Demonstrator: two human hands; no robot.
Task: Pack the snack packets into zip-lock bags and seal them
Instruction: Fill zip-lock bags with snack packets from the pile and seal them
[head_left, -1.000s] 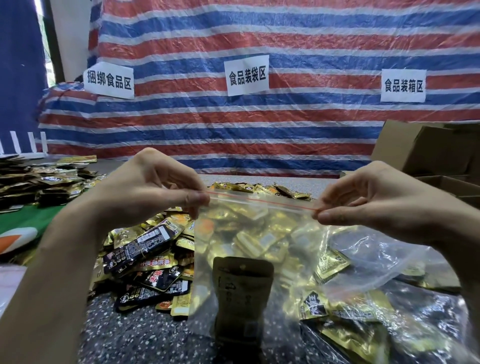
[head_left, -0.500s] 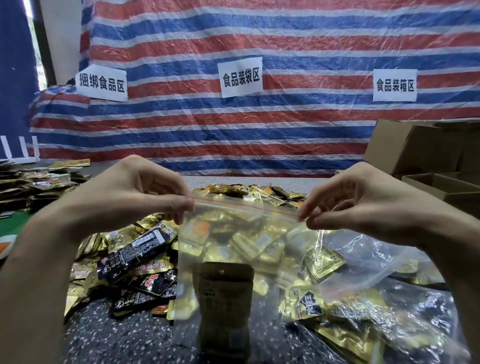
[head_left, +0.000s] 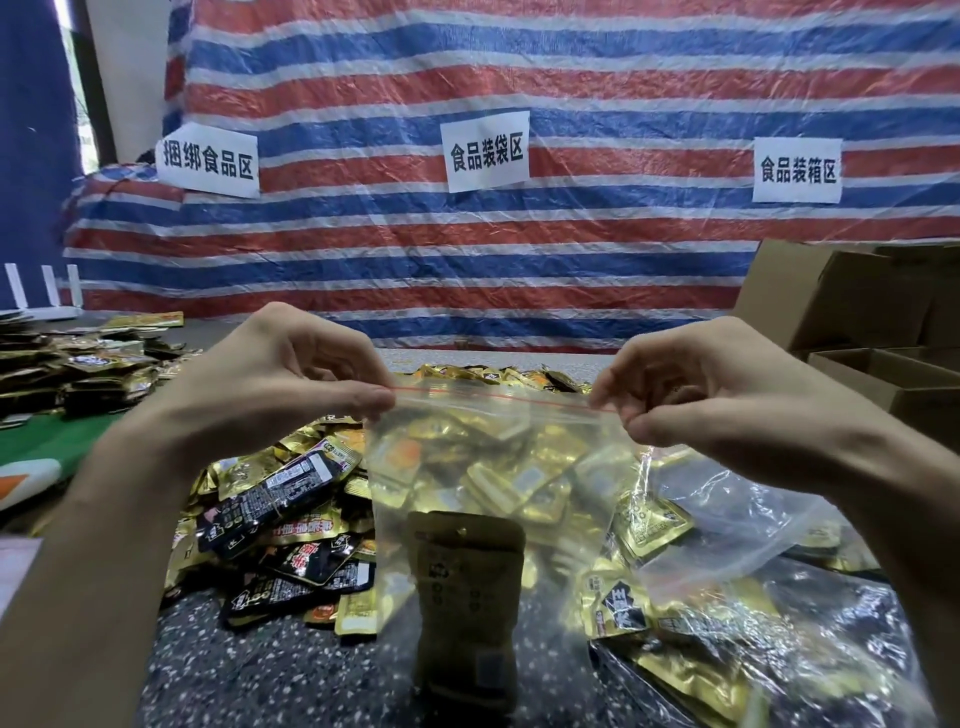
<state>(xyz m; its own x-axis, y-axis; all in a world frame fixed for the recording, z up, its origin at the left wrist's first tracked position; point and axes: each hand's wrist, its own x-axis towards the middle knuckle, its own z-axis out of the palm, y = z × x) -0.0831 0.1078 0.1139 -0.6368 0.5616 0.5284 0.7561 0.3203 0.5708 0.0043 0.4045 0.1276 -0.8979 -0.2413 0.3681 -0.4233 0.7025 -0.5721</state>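
Both of your hands are up. The left grip (head_left: 280, 384) and the right grip (head_left: 717, 395) each pinch one top corner of a single clear zip-lock bag (head_left: 493, 467) between thumb and curled fingers. The bag hangs between them above the middle of the counter (head_left: 249, 675), with its thin red seal line (head_left: 493, 396) pulled straight from one grip to the other. Whether that seal is pressed closed cannot be told. Inside the bag one brown, matte snack packet (head_left: 465, 587) stands upright at the bottom, well below both grips; it is flat with rounded top corners. Behind and beside the bag lies a loose pile of snack packets (head_left: 291, 499), glossy gold and black foil and too many to count, reaching toward the far edge of the counter. A second crumpled clear bag (head_left: 727, 519) lies over the packets below the right grip. The counter top is dark and speckled. More stacked packets (head_left: 78, 364) sit at the counter's left end and plain cardboard boxes (head_left: 831, 306) at its right end. Three white paper signs (head_left: 488, 150) hang on the red, white and blue striped tarp (head_left: 467, 260) behind.
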